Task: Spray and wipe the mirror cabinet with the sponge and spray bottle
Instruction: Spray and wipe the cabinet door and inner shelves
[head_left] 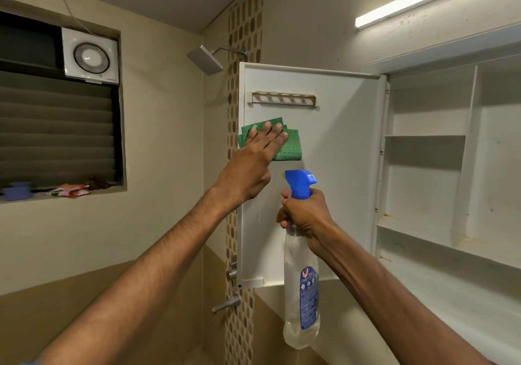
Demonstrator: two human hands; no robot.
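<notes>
Wiping is the step in hand. The left hand [255, 153] presses the green sponge [282, 144] flat against the inner face of the open cabinet door [338, 167], its fingers [270, 130] straight and spread, released rather than curled; the sponge pokes out above and to the right of the fingertips. The right hand [304, 218], below them, is clenched round the neck of the spray bottle [301, 294], nozzle toward the door. Next, probably, sweep the sponge down across the panel under the fingers, with steady pressure, spraying again where dry.
</notes>
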